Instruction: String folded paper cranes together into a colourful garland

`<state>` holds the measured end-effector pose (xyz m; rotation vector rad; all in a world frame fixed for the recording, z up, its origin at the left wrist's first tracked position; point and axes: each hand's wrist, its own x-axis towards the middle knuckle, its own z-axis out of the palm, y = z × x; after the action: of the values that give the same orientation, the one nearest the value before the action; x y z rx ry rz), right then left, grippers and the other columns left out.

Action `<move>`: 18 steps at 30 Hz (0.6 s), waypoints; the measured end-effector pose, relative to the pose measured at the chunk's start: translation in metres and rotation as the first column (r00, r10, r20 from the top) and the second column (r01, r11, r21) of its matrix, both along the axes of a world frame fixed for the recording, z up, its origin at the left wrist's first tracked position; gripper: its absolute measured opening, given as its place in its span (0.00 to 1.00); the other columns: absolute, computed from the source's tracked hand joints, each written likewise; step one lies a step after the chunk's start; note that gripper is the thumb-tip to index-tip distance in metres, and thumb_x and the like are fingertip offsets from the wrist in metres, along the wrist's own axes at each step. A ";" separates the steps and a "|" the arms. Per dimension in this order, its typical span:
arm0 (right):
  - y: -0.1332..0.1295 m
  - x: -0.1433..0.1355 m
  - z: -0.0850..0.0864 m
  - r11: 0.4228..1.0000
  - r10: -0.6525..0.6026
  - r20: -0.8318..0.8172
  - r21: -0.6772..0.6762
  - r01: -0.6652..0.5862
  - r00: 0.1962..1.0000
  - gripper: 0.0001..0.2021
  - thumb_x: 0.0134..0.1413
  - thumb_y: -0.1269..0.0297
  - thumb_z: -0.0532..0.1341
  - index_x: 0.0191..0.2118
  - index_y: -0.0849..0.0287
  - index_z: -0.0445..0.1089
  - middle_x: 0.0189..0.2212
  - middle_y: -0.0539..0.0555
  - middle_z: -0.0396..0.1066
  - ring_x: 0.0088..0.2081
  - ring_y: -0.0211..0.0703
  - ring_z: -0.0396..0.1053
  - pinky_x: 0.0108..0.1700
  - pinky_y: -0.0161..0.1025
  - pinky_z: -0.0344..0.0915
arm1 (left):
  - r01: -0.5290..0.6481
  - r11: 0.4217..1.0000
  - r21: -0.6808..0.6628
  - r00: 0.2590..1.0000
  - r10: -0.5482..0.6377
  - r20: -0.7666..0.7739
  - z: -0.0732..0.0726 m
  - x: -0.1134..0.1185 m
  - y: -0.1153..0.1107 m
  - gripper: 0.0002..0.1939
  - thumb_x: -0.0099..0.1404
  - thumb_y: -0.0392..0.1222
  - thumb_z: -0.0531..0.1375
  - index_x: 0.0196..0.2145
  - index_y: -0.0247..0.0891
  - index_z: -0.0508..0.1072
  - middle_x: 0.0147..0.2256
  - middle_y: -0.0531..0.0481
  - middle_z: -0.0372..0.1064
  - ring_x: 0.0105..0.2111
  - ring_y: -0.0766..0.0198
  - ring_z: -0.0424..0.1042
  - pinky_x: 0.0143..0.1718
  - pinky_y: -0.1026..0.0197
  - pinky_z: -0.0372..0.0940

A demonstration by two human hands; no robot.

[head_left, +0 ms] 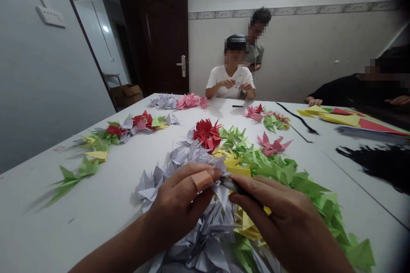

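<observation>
My left hand (182, 198) pinches a pale lavender folded-paper crane (221, 194) above the pile, with an orange-tan strip wrapped round one of its fingers. Between the thumb and fingers of my right hand (272, 209) is a slim dark tool (233, 185), whose tip meets the crane; its exact kind is hidden by my fingers. Below both hands lie many lavender cranes (208, 239) and yellow cranes (246, 222). A row of green cranes (288, 170) curves along the right side. Red cranes (207, 133) are bunched just beyond my hands.
A multicoloured crane string (128, 128) and green crane (77, 175) lie left on the white table (38, 222). To the right are coloured paper sheets (358, 119), black cords (378, 162) and a pink crane (272, 143). Several people are beyond, one in a white shirt (221, 77).
</observation>
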<state>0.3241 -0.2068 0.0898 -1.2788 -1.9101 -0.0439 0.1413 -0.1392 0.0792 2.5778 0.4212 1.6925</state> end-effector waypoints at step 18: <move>-0.002 0.004 0.008 0.999 0.006 0.012 0.034 -0.007 1.000 0.11 0.61 0.65 0.55 0.40 0.56 0.76 0.33 0.49 0.78 0.30 0.40 0.76 0.30 0.33 0.75 | 0.000 1.000 0.000 1.000 0.000 -0.030 0.002 -0.005 0.003 0.15 0.59 0.25 0.58 0.43 0.34 0.70 0.39 0.44 0.74 0.40 0.66 0.74 0.43 0.67 0.71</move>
<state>0.3277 -0.2089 0.0975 -1.2522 -1.9154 -0.0806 0.1367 -0.1359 0.0815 2.6058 0.4231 1.6560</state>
